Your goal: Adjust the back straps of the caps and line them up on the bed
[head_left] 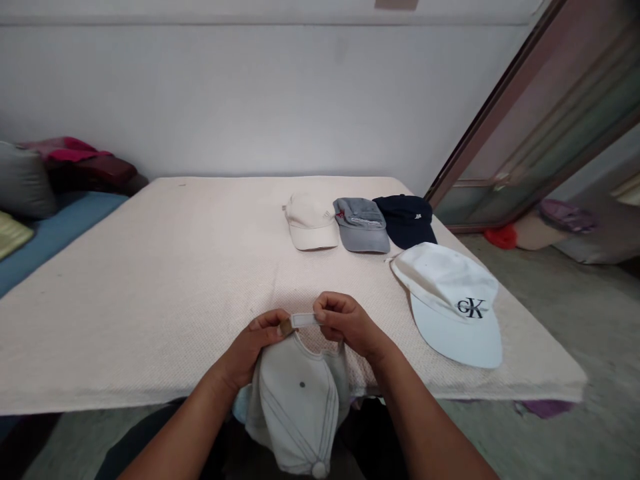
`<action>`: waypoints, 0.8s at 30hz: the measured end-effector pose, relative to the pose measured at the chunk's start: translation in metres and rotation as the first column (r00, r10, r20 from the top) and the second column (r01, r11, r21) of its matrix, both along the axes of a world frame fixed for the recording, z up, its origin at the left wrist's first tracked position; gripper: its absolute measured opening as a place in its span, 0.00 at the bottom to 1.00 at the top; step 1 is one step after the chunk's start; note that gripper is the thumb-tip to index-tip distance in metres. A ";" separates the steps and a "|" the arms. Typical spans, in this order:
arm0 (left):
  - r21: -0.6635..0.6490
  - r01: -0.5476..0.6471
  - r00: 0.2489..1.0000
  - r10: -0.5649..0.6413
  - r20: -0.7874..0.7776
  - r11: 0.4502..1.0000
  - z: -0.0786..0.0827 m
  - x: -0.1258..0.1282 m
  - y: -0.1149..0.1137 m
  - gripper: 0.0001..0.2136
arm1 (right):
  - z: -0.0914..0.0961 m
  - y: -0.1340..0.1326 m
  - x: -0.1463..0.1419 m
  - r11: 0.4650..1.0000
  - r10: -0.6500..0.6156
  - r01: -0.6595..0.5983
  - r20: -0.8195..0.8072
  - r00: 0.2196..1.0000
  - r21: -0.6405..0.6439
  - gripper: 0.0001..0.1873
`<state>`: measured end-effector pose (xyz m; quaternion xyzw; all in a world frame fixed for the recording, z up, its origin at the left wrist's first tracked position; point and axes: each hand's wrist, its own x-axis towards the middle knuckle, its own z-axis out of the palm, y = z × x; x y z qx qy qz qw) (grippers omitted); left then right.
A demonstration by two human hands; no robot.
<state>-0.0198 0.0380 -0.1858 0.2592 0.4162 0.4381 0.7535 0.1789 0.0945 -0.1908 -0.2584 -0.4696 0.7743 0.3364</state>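
Observation:
A light grey baseball cap (300, 407) hangs over the table's near edge, its back opening and strap turned toward the table. My left hand (257, 343) is closed on the cap's back edge, by the brown buckle piece of the strap. With fingers pinched, my right hand (347, 323) grips the other end of the white adjuster strap (304, 320), which stretches straight between both hands. Part of the strap is hidden under the right fingers.
On the cream-covered table (150, 287) stand a beige cap (311, 220), a grey cap (363, 223) and a navy cap (406, 220) in a row. Nearer on the right lies a white cap with black letters (450, 293). Behind rises a white wall (250, 100).

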 end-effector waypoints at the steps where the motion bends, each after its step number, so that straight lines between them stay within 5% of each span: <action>1: -0.002 -0.004 1.000 0.004 -0.002 1.000 0.000 0.000 0.000 0.07 | 0.000 0.000 0.000 1.000 0.007 -0.007 0.007 1.000 0.003 0.10; 24: 0.031 -0.033 0.996 0.036 -0.078 0.999 0.003 -0.001 0.000 0.06 | -0.001 0.002 0.000 1.000 -0.019 0.019 0.066 0.998 -0.006 0.10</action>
